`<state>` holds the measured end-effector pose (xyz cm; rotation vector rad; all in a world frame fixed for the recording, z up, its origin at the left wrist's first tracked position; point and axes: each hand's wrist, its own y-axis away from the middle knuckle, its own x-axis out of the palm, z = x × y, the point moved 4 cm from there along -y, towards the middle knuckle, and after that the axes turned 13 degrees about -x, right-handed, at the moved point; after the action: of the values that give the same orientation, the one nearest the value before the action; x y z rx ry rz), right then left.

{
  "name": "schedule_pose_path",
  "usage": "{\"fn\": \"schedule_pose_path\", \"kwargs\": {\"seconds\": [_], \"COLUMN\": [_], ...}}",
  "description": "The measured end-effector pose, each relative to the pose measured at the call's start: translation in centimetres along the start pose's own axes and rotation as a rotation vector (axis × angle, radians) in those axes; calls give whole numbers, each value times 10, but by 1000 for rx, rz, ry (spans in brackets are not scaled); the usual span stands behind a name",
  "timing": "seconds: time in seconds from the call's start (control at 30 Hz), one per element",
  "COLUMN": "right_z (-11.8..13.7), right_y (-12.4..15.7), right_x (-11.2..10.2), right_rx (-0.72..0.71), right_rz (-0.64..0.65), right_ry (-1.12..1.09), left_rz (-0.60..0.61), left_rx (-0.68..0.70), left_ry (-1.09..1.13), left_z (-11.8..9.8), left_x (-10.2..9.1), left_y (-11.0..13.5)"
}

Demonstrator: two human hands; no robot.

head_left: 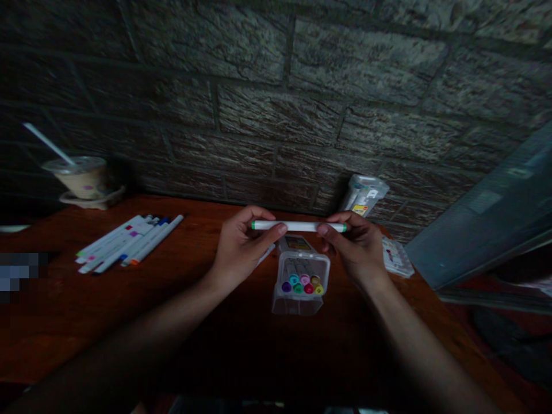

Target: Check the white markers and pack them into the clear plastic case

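A white marker [299,226] with green ends is held level between my two hands, above the table. My left hand [244,244] pinches its left end between thumb and fingers. At the other end, my right hand [356,241] grips it the same way. Just below and between the hands, a clear plastic case [326,270] lies on its side with its open end towards me. Several markers with coloured caps [297,288] stick out of it, in purple, green, red, yellow, blue, pink and brown.
Several white markers [129,242] lie in a loose pile on the wooden table [207,333] at left. Behind them stands a plastic cup [81,175] with a straw in a holder. Another clear case [364,195] stands by the stone wall; a flat plastic case [395,257] lies at right.
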<state>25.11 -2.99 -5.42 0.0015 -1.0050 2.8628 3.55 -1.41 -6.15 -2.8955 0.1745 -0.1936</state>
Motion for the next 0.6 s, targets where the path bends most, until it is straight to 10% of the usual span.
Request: {"fn": "schedule_pose_path", "kwargs": {"seconds": [0.6], "right_z": [5], "right_y": [-2], "right_x": [-1], "right_rx": [39], "right_rz": [-57], "right_ry": [-142], "left_rz": [16], "left_rx": [-25], "left_ry": [231], "left_z": [6], "left_x": [-2], "left_y": [-7]}}
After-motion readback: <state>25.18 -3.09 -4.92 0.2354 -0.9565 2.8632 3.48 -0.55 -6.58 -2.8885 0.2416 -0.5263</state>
